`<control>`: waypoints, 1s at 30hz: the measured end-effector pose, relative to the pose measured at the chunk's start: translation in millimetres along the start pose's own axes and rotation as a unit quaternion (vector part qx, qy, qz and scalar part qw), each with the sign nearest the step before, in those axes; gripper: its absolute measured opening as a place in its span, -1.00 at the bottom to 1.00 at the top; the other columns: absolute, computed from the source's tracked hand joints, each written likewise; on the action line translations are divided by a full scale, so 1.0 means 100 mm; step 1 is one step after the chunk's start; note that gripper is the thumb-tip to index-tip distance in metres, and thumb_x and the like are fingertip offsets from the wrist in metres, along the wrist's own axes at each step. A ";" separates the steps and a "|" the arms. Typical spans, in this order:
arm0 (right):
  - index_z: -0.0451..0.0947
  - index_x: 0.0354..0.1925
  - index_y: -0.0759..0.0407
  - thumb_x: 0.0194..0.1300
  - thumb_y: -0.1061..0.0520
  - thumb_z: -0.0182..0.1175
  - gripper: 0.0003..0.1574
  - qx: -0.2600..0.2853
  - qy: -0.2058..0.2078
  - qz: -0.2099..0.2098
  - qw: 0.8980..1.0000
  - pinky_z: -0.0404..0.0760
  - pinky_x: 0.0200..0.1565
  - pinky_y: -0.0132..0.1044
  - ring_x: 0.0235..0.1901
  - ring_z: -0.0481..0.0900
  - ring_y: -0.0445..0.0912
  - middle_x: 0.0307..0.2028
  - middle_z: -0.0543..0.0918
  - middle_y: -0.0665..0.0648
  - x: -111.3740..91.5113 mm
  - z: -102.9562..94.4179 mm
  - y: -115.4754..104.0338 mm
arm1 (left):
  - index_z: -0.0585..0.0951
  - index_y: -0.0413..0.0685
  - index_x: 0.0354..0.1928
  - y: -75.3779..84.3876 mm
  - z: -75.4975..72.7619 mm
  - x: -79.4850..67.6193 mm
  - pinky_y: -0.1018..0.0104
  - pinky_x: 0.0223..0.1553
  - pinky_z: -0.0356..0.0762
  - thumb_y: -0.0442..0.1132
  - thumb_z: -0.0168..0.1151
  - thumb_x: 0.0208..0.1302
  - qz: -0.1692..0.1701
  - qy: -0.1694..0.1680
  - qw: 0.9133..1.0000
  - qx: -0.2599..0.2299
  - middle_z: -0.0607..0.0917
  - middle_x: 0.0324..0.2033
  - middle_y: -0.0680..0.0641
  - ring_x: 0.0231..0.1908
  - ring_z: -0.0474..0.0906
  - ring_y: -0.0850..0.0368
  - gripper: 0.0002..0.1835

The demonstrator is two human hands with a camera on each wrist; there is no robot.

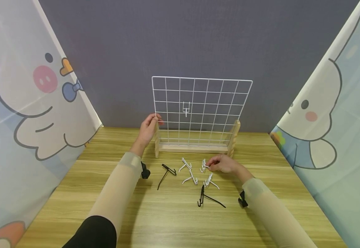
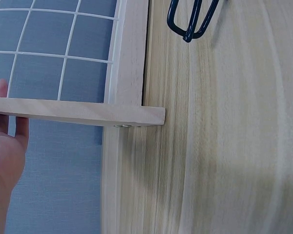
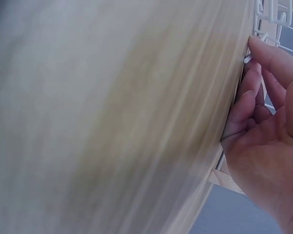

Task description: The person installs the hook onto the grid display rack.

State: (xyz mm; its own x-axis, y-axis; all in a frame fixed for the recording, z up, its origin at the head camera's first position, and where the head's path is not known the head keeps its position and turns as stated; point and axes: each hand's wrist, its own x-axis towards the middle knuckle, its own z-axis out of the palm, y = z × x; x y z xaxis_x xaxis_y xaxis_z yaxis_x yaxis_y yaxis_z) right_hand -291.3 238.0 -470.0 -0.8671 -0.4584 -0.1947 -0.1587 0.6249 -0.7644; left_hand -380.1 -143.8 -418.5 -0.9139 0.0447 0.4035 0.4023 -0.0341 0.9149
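My left hand [image 1: 148, 129] grips the left wooden upright [image 1: 157, 143] of a stand; in the left wrist view its fingers reach behind that upright [image 2: 78, 109]. The stand bears a white wire grid [image 1: 201, 79], leaning back, with one white hook [image 1: 186, 110] hung on it. Low over the table, in front of the stand, my right hand [image 1: 225, 163] pinches the prong of another white hook [image 1: 203, 165] between thumb and fingertips. In the right wrist view, that hook [image 3: 273, 19] shows past the thumb at the upper right.
Several white hooks [image 1: 193, 177] lie left of and below my right hand, one [image 1: 209, 179] close under it. Black hooks lie at the left [image 1: 168, 169] and nearer the front [image 1: 202, 196]. The stand's base bar [image 1: 195, 149] crosses the wooden table near the grey back wall [image 1: 198, 38].
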 end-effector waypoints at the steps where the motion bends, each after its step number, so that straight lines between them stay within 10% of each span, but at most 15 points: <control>1: 0.79 0.05 0.25 0.49 0.18 0.37 -0.75 0.000 0.001 0.001 1.000 0.56 -0.14 -0.29 -0.21 0.55 -0.14 -0.10 0.81 0.15 0.00 0.00 0.00 | 0.52 -0.44 0.22 0.00 0.00 0.00 -0.16 0.51 0.47 -0.17 -0.06 0.79 0.000 0.000 1.000 0.000 0.65 0.10 -0.54 0.16 0.69 -0.44 -0.61; 22: 0.79 0.05 0.23 0.48 0.18 0.38 -0.76 0.004 0.010 0.011 1.000 0.56 -0.19 -0.28 -0.26 0.53 -0.13 -0.17 0.79 0.09 0.02 0.01 0.01 | 0.51 -0.44 0.25 0.02 0.00 -0.01 -0.16 0.53 0.47 -0.16 -0.06 0.79 -0.005 -0.001 1.000 0.007 0.69 0.08 -0.40 0.17 0.70 -0.41 -0.59; 30: 0.79 0.04 0.23 0.48 0.19 0.38 -0.77 0.009 0.013 0.010 1.000 0.55 -0.20 -0.30 -0.27 0.52 -0.13 -0.21 0.76 0.07 0.01 0.02 0.01 | 0.48 -0.50 0.23 0.00 0.00 0.00 -0.20 0.52 0.48 -0.17 -0.05 0.80 0.007 -0.002 1.000 -0.002 0.63 0.09 -0.55 -0.04 0.75 0.14 -0.58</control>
State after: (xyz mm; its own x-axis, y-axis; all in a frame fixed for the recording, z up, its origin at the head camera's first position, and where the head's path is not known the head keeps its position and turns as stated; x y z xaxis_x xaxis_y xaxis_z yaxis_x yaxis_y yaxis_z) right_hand -291.8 236.7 -472.4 -0.8819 -0.4295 -0.1943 -0.1333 0.6225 -0.7712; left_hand -379.9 -143.4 -418.2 -0.9076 0.0487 0.4170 0.4154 -0.0397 0.9088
